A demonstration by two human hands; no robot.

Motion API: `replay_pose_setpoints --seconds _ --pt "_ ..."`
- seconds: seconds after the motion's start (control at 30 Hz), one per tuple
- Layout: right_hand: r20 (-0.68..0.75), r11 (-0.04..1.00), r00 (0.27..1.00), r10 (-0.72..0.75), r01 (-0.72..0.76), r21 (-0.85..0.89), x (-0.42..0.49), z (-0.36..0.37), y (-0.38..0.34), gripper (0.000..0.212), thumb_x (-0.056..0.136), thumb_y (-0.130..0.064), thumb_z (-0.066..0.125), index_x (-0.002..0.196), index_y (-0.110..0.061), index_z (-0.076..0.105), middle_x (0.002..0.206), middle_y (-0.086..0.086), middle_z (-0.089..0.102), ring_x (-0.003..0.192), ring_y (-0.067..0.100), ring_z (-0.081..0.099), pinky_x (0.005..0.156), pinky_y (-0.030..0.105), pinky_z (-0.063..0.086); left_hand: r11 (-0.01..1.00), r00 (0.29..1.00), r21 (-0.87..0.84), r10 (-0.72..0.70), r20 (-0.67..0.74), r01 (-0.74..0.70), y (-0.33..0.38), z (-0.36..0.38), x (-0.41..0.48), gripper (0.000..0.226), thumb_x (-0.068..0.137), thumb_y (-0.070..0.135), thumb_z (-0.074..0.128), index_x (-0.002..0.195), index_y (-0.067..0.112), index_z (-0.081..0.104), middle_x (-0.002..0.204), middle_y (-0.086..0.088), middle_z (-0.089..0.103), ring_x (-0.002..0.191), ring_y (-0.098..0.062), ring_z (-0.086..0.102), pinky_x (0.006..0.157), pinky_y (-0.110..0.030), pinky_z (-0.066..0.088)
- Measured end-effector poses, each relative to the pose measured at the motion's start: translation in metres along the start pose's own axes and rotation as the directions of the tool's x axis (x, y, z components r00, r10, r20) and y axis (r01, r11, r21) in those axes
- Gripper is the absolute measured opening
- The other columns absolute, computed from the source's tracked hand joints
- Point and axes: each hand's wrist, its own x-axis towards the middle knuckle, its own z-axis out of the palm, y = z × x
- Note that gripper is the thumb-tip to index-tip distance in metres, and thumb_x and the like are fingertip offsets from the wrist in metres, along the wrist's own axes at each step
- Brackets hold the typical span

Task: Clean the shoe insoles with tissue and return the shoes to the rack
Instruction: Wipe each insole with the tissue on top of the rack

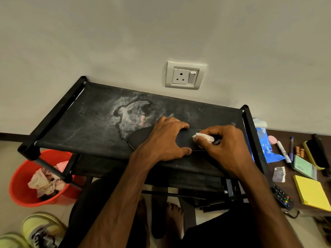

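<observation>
A black insole (141, 137) lies flat on the stained top shelf of the black shoe rack (93, 122). My left hand (164, 142) spans it, fingers curled over its far edge and thumb at its near edge, holding it in place. My right hand (223, 147) pinches a small white tissue (204, 137) and presses it onto the insole's right end. Two more black insoles (158, 217) lie on the floor under the rack by bare feet. Two pale yellow-green sneakers (41, 230) stand at the bottom left.
A red bucket (21, 190) with crumpled tissues sits under the rack's left end. To the right, a low brown surface holds a blue plastic packet (266, 145), markers, yellow sticky notes (311, 192), a remote (283, 197) and a brush. A wall socket (184, 75) is behind the rack.
</observation>
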Motion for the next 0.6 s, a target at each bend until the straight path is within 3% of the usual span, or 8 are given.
replay_pose_setpoints --seconds 0.17,0.4,0.53,0.6 --pt "0.014 0.995 1.0 0.016 -0.015 -0.096 0.007 0.014 -0.005 0.009 0.089 -0.025 0.077 0.09 -0.017 0.082 0.08 -0.005 0.076 0.067 0.005 0.068 0.066 0.035 0.06 0.999 1.0 0.03 -0.018 -0.005 0.018 0.002 0.0 0.001 0.083 0.075 0.055 0.08 0.146 0.026 0.049 0.146 0.003 0.048 0.134 -0.02 0.037 0.114 -0.036 0.03" --pt "0.126 0.983 0.992 0.025 -0.001 -0.185 -0.005 0.004 -0.005 0.012 0.087 -0.031 0.079 0.081 -0.021 0.081 0.069 -0.007 0.073 0.062 0.004 0.066 0.06 0.03 0.058 1.0 1.0 0.018 -0.016 -0.026 0.016 0.001 0.001 0.001 0.081 0.071 0.056 0.082 0.141 0.029 0.052 0.142 0.005 0.051 0.131 -0.02 0.04 0.112 -0.037 0.034" --pt "0.027 0.985 0.996 0.084 -0.079 -0.155 -0.014 -0.001 0.001 0.007 0.084 -0.031 0.082 0.082 -0.024 0.082 0.067 -0.012 0.072 0.063 -0.001 0.067 0.058 0.026 0.056 1.0 0.999 0.018 -0.02 -0.024 0.021 0.003 -0.001 0.0 0.078 0.07 0.055 0.083 0.139 0.03 0.054 0.139 0.004 0.052 0.129 -0.02 0.042 0.111 -0.037 0.035" --pt "-0.041 0.98 0.991 0.13 -0.135 -0.143 -0.018 -0.003 0.004 0.006 0.083 -0.03 0.082 0.081 -0.025 0.081 0.067 -0.012 0.072 0.064 -0.001 0.067 0.061 0.03 0.058 0.999 0.999 0.022 -0.033 -0.016 0.033 0.005 -0.002 -0.001 0.079 0.071 0.055 0.083 0.14 0.031 0.053 0.14 0.003 0.051 0.13 -0.021 0.04 0.111 -0.037 0.035"
